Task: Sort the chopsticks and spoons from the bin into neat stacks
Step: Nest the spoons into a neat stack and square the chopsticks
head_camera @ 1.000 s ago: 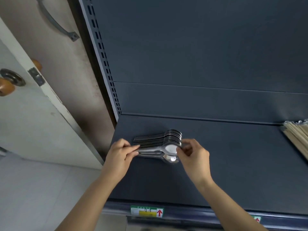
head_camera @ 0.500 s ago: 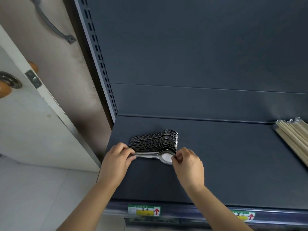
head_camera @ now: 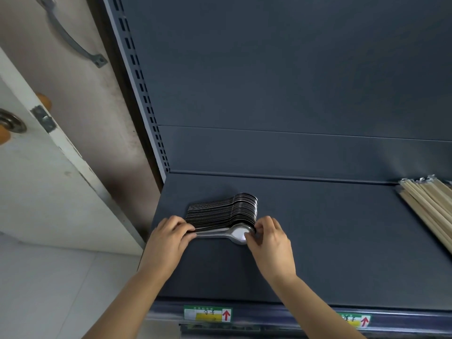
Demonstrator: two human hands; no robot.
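Two hands square up the stack (head_camera: 225, 211) of spoons on a shelf (head_camera: 330, 241). The left hand (head_camera: 168, 237) curls over the stack's handle end, fingers bent and pinching. The right hand (head_camera: 271, 243) nips the bowl of the nearest spoon (head_camera: 230, 234) between thumb and curled fingers; from this angle it is hard to say whether it also catches the stack behind. A second ago two spoons lay splayed just in front of the stack; now a single spoon shows there, drawn almost flush against it, so the latest additions appear to be lined up. The chopsticks (head_camera: 430, 206) lie together well to the right of the stack, partly out of frame; no bin is in view, so what remains to be sorted cannot be judged.
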